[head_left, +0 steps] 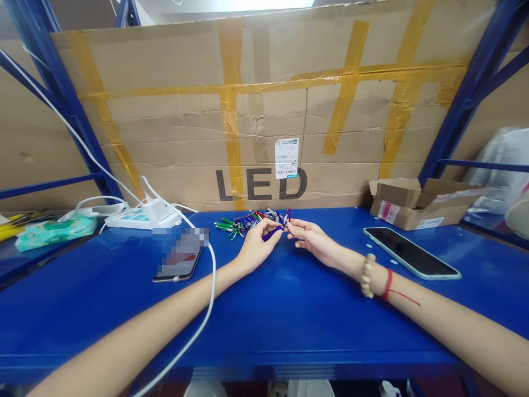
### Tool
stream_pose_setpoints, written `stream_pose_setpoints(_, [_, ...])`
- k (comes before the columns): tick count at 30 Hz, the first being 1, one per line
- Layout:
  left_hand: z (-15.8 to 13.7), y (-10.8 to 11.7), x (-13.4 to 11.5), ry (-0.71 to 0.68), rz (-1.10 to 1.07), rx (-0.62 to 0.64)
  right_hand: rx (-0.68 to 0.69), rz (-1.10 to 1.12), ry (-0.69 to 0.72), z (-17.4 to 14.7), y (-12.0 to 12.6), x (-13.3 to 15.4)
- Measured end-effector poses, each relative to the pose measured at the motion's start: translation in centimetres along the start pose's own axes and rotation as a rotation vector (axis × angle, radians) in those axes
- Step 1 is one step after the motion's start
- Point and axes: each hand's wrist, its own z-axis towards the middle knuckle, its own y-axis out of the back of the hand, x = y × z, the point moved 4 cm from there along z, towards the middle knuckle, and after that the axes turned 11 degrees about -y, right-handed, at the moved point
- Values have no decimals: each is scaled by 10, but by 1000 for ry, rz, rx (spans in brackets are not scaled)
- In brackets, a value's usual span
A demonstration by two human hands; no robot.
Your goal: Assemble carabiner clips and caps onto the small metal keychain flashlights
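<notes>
Both hands meet over the blue desk (289, 309): the left hand (256, 248) grips a purple keychain light (271, 233), the right hand (309, 237) pinches its tip, beside the pile of keychain lights (243, 222).

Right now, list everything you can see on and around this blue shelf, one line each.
small purple cylinder: one, purple, held between both hands over the shelf
pile of small cylinders with clips: several, green, blue, red and purple, at the back middle of the shelf
phone on a cable: one, dark, left of the hands
white cable: one, runs from the power strip past the phone to the front edge
power strip: one, white, back left
tissue pack: one, teal, far left
phone: one, dark screen, light rim, right
open carton: one, brown, back right
cardboard sheet: one, brown, taped, printed LED, behind
shelf: one, blue
left hand: grips the cylinder
right hand: pinches its tip; bead bracelet, red string on wrist
</notes>
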Motion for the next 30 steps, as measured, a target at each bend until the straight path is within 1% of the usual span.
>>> stream_pose_setpoints(9, [0,1,1,14,10,-27,-26,-33,20,-1,-1,2])
stream_pose_setpoints(15, [0,2,-1,-2,4,-29,-54,-164,199,-2,2,8])
stream_pose_setpoints(18, [0,2,0,7,20,-30,-89,-219,257,-2,3,10])
stream_pose_setpoints(21, [0,3,5,24,24,-58,-117,-288,306,-1,3,12])
stream_pose_setpoints(26, [0,5,13,38,12,-81,-138,-350,313,-1,2,12])
stream_pose_setpoints(30, [1,6,14,52,22,-86,-136,-356,313,-1,2,12])
